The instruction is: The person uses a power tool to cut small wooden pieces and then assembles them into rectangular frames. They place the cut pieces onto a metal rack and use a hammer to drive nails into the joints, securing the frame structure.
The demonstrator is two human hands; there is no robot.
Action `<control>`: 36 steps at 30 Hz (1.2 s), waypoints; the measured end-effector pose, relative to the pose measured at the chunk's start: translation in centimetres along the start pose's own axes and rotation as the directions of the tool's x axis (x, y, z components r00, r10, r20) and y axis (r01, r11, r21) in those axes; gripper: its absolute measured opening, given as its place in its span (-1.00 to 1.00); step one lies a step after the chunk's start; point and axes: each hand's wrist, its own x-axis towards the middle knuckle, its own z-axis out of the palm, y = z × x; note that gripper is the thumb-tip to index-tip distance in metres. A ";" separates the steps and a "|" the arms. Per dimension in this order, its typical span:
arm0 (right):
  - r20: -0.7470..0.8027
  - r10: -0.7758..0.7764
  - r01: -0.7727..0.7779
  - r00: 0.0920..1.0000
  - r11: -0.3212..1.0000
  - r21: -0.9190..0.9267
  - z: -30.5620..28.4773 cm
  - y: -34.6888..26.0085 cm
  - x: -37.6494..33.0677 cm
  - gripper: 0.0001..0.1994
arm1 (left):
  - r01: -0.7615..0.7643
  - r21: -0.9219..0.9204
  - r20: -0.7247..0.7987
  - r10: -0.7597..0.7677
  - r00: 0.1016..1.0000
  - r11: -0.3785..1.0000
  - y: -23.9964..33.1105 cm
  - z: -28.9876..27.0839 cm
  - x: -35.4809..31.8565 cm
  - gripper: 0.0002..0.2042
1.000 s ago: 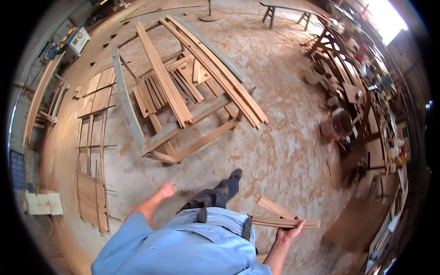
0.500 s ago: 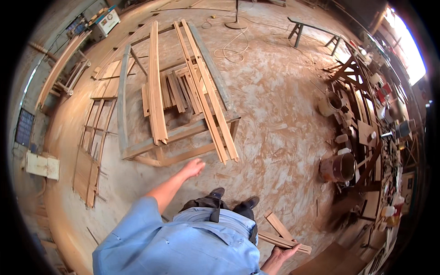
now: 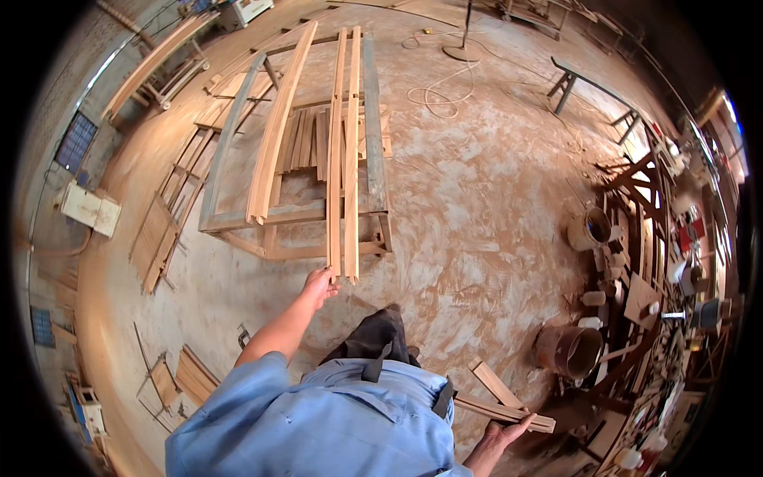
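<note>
My left hand (image 3: 320,288) reaches forward to the near end of a long wooden strip (image 3: 335,175), fingers closed at that end. A second long strip (image 3: 351,159) lies close along its right side. Both rest lengthwise on a grey rectangular frame stand (image 3: 374,131), their near ends jutting past its front bar. Farther left on the stand lies another bundle of long strips (image 3: 278,127). Low at my right side, my right hand (image 3: 505,435) is closed around several short wooden pieces (image 3: 543,424); one of them (image 3: 494,384) angles away from the others.
Shorter boards (image 3: 300,141) are stacked within the stand. Wooden lattice panels (image 3: 163,230) lie on the floor to the left. Rusty buckets (image 3: 568,350) and a cluttered rack line the right side. A dark trestle (image 3: 592,89) and a coiled hose (image 3: 441,99) are farther off.
My left hand has moved forward to the strip's end. My view has turned and I stand closer to the stand. The right hand still carries the short pieces.
</note>
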 end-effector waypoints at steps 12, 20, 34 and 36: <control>0.135 0.097 -0.068 0.986 0.976 -0.206 17.6 -0.6 11.0 -0.67 | -0.007 -0.405 -0.021 -0.002 1.000 0.914 -3.3 1.4 0.0 -0.70; 0.223 0.276 -0.191 0.935 0.921 -0.340 30.4 1.3 16.3 -0.64 | 0.068 -0.367 -0.121 -0.120 0.985 0.928 -2.2 1.7 -0.8 -0.63; 0.419 0.479 -0.229 0.771 0.823 -0.520 51.2 5.6 27.3 -0.65 | 0.035 -0.177 -0.816 -0.166 0.554 0.984 -4.3 6.2 0.1 -0.53; 0.440 0.493 -0.232 0.751 0.820 -0.523 53.8 5.5 28.8 -0.65 | 0.184 0.122 -0.926 0.045 0.376 0.975 -4.0 6.7 0.4 -0.55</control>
